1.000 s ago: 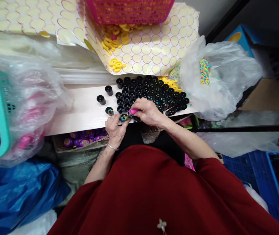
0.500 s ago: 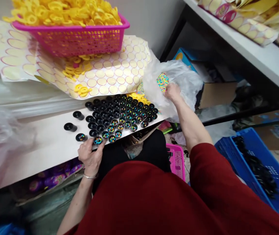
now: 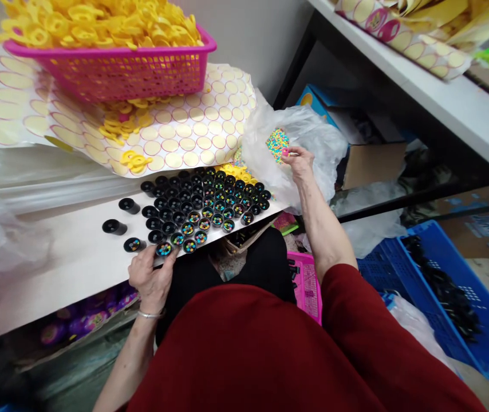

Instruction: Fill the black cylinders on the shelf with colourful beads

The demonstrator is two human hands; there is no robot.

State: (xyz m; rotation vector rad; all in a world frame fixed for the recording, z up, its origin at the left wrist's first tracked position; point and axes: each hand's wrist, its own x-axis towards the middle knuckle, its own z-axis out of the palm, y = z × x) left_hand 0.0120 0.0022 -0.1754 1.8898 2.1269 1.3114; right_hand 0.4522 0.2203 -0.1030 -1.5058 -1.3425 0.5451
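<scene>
Several small black cups (image 3: 204,200) stand packed together on a pale board (image 3: 77,252); those in the near rows hold coloured beads. My left hand (image 3: 150,276) rests at the board's near edge, its fingers pinching the nearest bead-filled cup (image 3: 164,249). My right hand (image 3: 298,163) is closed on a small pink scoop (image 3: 285,152) at the mouth of a clear plastic bag (image 3: 313,143) holding pastel beads (image 3: 277,141).
A pink basket (image 3: 111,68) heaped with yellow rings sits on sheets of round stickers (image 3: 193,123) behind the cups. Two empty cups (image 3: 128,205) lie on their sides at left. A blue crate (image 3: 454,297) stands at lower right, a white shelf (image 3: 433,86) above it.
My right hand left the cups with the pink scoop and moved right to the bead bag. My left hand stayed on the nearest cup. The view swung to the right.
</scene>
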